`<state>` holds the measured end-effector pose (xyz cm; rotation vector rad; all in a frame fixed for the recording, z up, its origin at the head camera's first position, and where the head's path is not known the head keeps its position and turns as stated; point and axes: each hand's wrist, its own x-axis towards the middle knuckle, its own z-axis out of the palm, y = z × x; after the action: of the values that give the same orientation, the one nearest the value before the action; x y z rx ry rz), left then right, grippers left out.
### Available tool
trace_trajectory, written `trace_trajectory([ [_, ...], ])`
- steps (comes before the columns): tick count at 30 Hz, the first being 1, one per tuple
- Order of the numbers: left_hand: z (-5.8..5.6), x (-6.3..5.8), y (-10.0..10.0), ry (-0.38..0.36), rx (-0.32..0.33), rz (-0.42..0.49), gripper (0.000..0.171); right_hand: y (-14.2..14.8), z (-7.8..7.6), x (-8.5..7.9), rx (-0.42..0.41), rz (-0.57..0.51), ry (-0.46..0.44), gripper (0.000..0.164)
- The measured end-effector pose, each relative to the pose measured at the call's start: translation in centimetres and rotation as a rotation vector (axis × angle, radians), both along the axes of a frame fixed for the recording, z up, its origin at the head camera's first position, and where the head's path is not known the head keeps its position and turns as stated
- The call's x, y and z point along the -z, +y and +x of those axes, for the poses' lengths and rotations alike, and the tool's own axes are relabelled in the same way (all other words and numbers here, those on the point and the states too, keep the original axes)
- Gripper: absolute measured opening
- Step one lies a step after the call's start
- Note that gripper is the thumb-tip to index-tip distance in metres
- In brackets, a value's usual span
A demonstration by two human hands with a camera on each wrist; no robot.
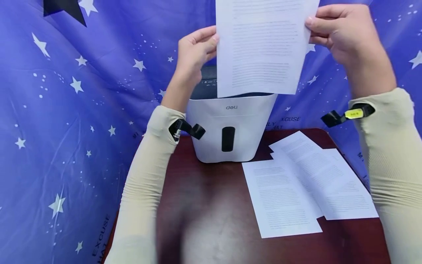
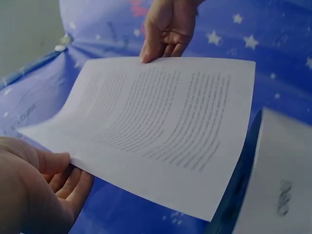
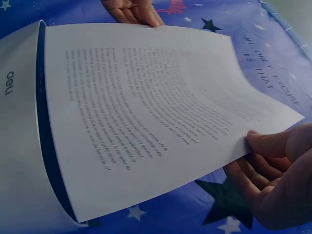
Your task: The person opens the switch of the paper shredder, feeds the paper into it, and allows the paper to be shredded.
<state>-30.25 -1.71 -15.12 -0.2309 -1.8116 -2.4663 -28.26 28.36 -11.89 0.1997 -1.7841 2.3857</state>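
Note:
A printed sheet of paper [image 1: 260, 47] is held up over the white paper shredder [image 1: 230, 128], its lower edge in front of the dark top. My left hand [image 1: 196, 51] pinches the sheet's left edge between thumb and fingers. On the opposite edge, my right hand [image 1: 346, 33] pinches it the same way. Both wrist views show the sheet [image 2: 161, 117] bowed between the hands, with its lower end close to the shredder's rim [image 3: 41, 122]. Whether that end touches the top cannot be told.
Several printed sheets [image 1: 283, 198] lie overlapping on the dark red table [image 1: 204, 205], right of the shredder. A blue curtain with stars [image 1: 66, 128] hangs behind and at the left side. Each sleeve carries a small black wrist camera [image 1: 197, 131].

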Motion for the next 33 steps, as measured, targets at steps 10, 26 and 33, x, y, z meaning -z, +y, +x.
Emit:
trace_trajectory([
  [10, -1.9, -0.4, -2.2, 0.015, -0.048, 0.007, 0.023, -2.7, -2.9, 0.4, 0.067, -0.030, 0.031, 0.028],
  [26, -4.3, -1.3, -4.1, -0.066, -0.094, 0.056, 0.020, -4.4, -6.1, 0.5, 0.070, 0.051, 0.066, 0.027],
  [33, -5.2, -0.7, -4.1, -0.074, -0.096, 0.028, 0.022, -4.8, -7.2, 1.2, 0.089, 0.054, 0.040, 0.027],
])
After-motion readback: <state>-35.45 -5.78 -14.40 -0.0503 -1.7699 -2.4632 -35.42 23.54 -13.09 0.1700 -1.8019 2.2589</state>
